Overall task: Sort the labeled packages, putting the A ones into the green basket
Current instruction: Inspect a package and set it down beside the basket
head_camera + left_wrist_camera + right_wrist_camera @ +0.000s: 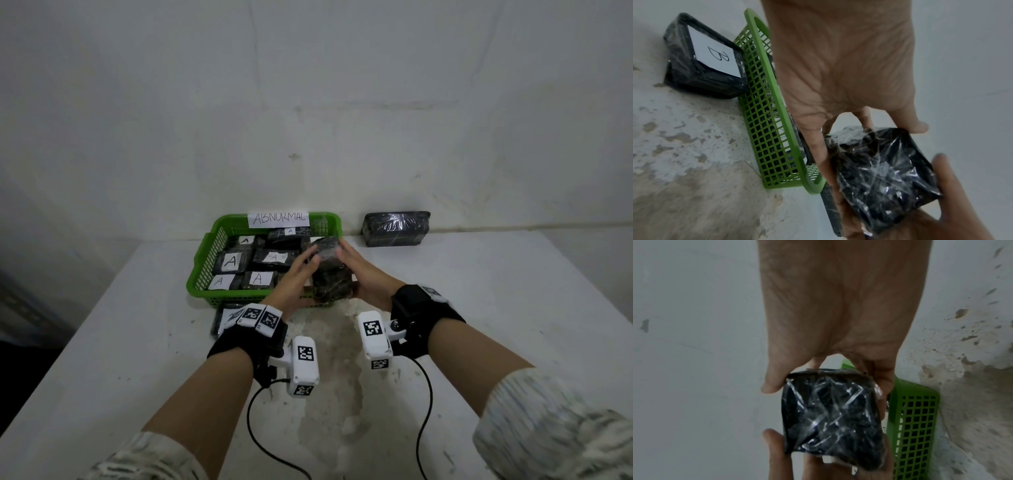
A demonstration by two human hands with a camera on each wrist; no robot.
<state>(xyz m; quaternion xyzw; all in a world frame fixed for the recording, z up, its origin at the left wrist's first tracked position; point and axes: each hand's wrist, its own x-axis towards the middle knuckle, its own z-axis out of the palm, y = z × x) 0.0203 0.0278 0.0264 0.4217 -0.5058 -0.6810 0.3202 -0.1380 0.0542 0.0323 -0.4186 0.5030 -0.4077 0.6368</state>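
Observation:
A black plastic-wrapped package [330, 274] hangs over the front right corner of the green basket [200, 270]. My left hand [301, 270] grips its left side and my right hand [352, 267] its right side. In the left wrist view the fingers reach round the package [884, 175] next to the basket rim [764, 53]. The right wrist view has thumb and fingers either side of the package [830, 418], with the basket wall [914, 426] beside it. No label shows on the package's visible faces. Several packages marked A [231, 262] lie in the basket.
A package labelled B [705, 65] lies on the table against the basket's front left, partly hidden by my left wrist in the head view. Another black package [395, 229] stands at the back right against the wall. A paper sign reading ABNORMAL [278, 218] hangs on the basket's back rim.

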